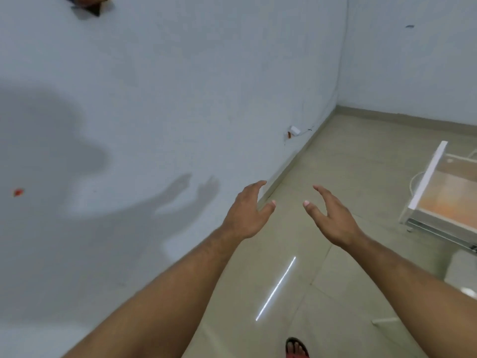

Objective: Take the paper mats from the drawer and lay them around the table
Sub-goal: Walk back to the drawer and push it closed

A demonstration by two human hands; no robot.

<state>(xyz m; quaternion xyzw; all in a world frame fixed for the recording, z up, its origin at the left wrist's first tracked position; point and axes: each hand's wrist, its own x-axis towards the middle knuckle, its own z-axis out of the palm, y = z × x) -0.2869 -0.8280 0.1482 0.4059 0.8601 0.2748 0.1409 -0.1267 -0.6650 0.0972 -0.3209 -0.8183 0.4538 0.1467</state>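
White drawer [429,177] pulled out, maybe orange mats [450,202] inside; left hand [246,215], right hand [333,219] grip wide.

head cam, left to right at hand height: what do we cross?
red mark on the wall → shadows of the hands → left hand → right hand → open drawer

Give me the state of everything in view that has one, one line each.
left hand: open, fingers relaxed, holds nothing.
right hand: open, fingers relaxed, holds nothing.
drawer: pulled open at the right edge; no paper mats can be made out inside.
foot: in a red sandal, planted on the floor.
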